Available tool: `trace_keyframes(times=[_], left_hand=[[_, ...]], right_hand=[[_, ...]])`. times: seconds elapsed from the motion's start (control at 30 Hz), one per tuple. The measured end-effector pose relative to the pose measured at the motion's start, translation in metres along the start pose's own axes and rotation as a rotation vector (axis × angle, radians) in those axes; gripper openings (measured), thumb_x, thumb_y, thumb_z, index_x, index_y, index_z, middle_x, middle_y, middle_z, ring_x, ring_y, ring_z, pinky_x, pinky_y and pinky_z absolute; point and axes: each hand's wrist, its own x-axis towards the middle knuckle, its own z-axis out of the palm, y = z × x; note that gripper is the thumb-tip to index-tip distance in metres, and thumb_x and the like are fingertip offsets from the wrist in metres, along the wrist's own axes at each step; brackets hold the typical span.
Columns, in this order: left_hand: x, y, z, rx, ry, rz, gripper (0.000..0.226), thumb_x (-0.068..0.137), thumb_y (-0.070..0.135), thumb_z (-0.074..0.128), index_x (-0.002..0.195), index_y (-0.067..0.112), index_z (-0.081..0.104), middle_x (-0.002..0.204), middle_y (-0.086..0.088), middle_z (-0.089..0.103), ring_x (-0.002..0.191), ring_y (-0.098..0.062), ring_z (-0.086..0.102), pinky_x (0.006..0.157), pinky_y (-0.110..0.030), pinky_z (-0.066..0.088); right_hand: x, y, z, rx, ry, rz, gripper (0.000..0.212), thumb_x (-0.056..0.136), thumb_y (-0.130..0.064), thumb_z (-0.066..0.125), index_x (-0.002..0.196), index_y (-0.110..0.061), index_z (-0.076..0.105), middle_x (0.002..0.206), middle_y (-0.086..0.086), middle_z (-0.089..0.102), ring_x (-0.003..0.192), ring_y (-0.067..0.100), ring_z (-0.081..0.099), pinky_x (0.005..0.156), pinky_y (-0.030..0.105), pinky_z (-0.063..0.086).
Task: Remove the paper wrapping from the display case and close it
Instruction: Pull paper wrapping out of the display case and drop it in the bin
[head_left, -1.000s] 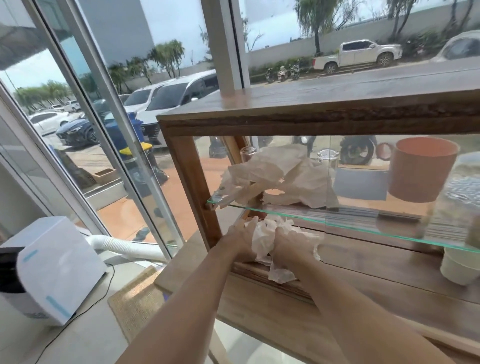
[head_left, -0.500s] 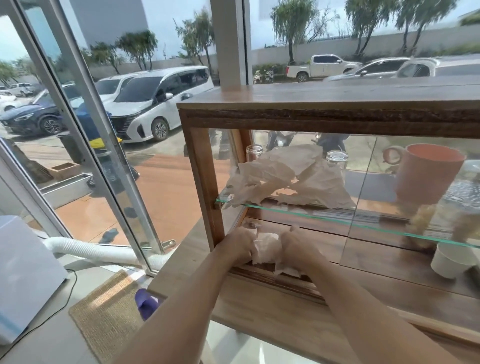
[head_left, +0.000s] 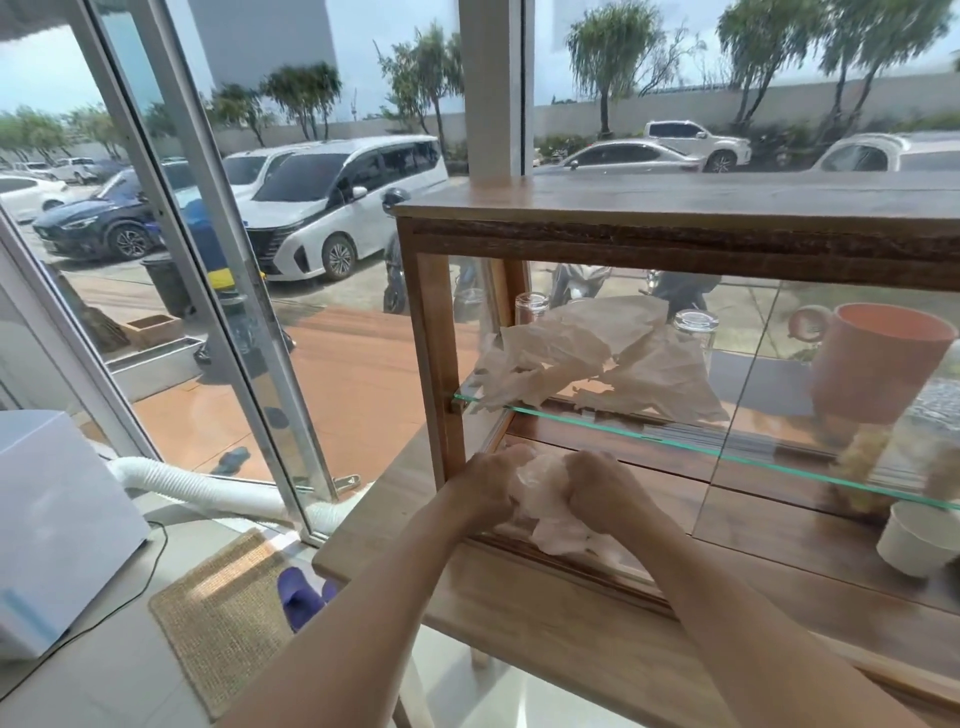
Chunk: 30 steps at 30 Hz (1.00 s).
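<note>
The wooden display case (head_left: 439, 364) with glass sides stands on a wooden table. Its left front is open; the sliding glass door (head_left: 810, 405) covers the right part. My left hand (head_left: 488, 488) and my right hand (head_left: 608, 486) are together at the case's lower left opening, both squeezing a crumpled wad of white paper (head_left: 545, 506) between them. A tail of that paper hangs onto the bottom rail. A second, larger sheet of crumpled paper (head_left: 613, 364) lies on the glass shelf (head_left: 675, 441) above my hands.
A pink mug (head_left: 878, 364) and upturned glasses (head_left: 696, 332) stand on the shelf. A white cup (head_left: 919, 538) sits at lower right inside the case. A white appliance (head_left: 57, 525) with a hose, a woven mat (head_left: 223, 608) and a glass window wall are to the left.
My hands have pressed the loose white paper into a tighter wad at the case's lower opening. My head has turned left and down, so the view has shifted.
</note>
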Motion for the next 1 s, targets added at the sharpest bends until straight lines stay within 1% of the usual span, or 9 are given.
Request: trace_keyframes(times=[0.23, 0.33, 0.43, 0.5, 0.63, 0.77, 0.87, 0.93, 1.0], left_hand=[[-0.030, -0.005, -0.017, -0.004, 0.053, -0.069, 0.019, 0.074, -0.003, 0.047, 0.081, 0.006, 0.063, 0.070, -0.001, 0.054, 0.079, -0.031, 0.063, 0.059, -0.026, 0.037], [-0.049, -0.012, -0.022, -0.023, 0.090, -0.092, 0.020, 0.071, -0.004, 0.048, 0.066, 0.013, 0.056, 0.065, 0.000, 0.056, 0.068, -0.023, 0.058, 0.049, -0.019, 0.034], [-0.072, -0.021, -0.026, -0.036, 0.162, -0.119, 0.023, 0.074, -0.003, 0.055, 0.084, 0.011, 0.070, 0.083, -0.006, 0.069, 0.071, -0.014, 0.059, 0.050, -0.011, 0.037], [-0.086, -0.029, -0.032, -0.024, 0.204, -0.153, 0.022, 0.075, -0.002, 0.057, 0.090, 0.008, 0.070, 0.087, -0.008, 0.069, 0.075, -0.016, 0.060, 0.056, -0.016, 0.038], [-0.122, -0.055, -0.046, 0.005, 0.244, -0.293, 0.015, 0.072, 0.000, 0.057, 0.083, 0.008, 0.064, 0.080, -0.004, 0.063, 0.082, -0.025, 0.062, 0.065, -0.029, 0.044], [-0.164, -0.082, -0.056, -0.122, 0.332, -0.454, 0.010, 0.075, 0.004, 0.058, 0.072, 0.012, 0.063, 0.063, 0.005, 0.058, 0.058, -0.005, 0.052, 0.052, -0.013, 0.038], [-0.196, -0.106, -0.062, -0.177, 0.374, -0.572, 0.008, 0.072, 0.003, 0.059, 0.074, 0.010, 0.064, 0.067, -0.006, 0.062, 0.051, -0.005, 0.048, 0.047, -0.013, 0.038], [-0.216, -0.121, -0.066, -0.238, 0.389, -0.627, 0.015, 0.065, 0.006, 0.058, 0.079, 0.004, 0.065, 0.074, -0.018, 0.063, 0.054, -0.015, 0.047, 0.047, -0.030, 0.044], [-0.235, -0.134, -0.071, -0.221, 0.408, -0.658, 0.023, 0.059, 0.015, 0.057, 0.077, 0.008, 0.068, 0.068, -0.010, 0.063, 0.061, -0.018, 0.052, 0.053, -0.033, 0.047]], right_hand=[[-0.014, -0.031, -0.013, 0.037, -0.021, -0.140, 0.029, 0.076, 0.002, 0.044, 0.092, -0.010, 0.066, 0.095, 0.018, 0.069, 0.094, 0.033, 0.066, 0.068, 0.031, 0.045], [-0.015, -0.047, -0.004, 0.023, -0.031, -0.222, 0.030, 0.076, 0.002, 0.047, 0.096, -0.010, 0.066, 0.100, 0.011, 0.069, 0.104, 0.030, 0.063, 0.072, 0.029, 0.042], [-0.012, -0.064, 0.008, 0.017, -0.075, -0.303, 0.032, 0.076, -0.003, 0.051, 0.103, -0.011, 0.067, 0.106, 0.011, 0.069, 0.105, 0.030, 0.062, 0.079, 0.033, 0.048], [-0.014, -0.079, 0.014, 0.028, -0.097, -0.349, 0.025, 0.076, -0.007, 0.053, 0.097, -0.015, 0.065, 0.099, 0.008, 0.069, 0.099, 0.029, 0.062, 0.077, 0.035, 0.049], [-0.024, -0.115, 0.029, 0.083, -0.122, -0.425, 0.012, 0.075, -0.005, 0.051, 0.078, -0.012, 0.059, 0.081, 0.005, 0.063, 0.083, 0.027, 0.061, 0.063, 0.028, 0.037], [-0.027, -0.152, 0.058, 0.096, -0.179, -0.503, 0.025, 0.077, -0.001, 0.050, 0.064, -0.021, 0.043, 0.083, 0.009, 0.061, 0.086, 0.031, 0.064, 0.062, 0.029, 0.037], [-0.028, -0.180, 0.085, 0.121, -0.220, -0.555, 0.016, 0.073, -0.003, 0.052, 0.077, -0.018, 0.053, 0.088, 0.012, 0.065, 0.085, 0.033, 0.064, 0.062, 0.030, 0.039], [-0.031, -0.195, 0.101, 0.131, -0.248, -0.570, 0.026, 0.073, -0.004, 0.055, 0.095, -0.018, 0.060, 0.096, 0.012, 0.067, 0.089, 0.032, 0.063, 0.065, 0.031, 0.043], [-0.033, -0.210, 0.118, 0.132, -0.284, -0.574, 0.034, 0.074, -0.006, 0.057, 0.103, -0.022, 0.058, 0.099, 0.011, 0.066, 0.089, 0.030, 0.062, 0.067, 0.034, 0.049]])
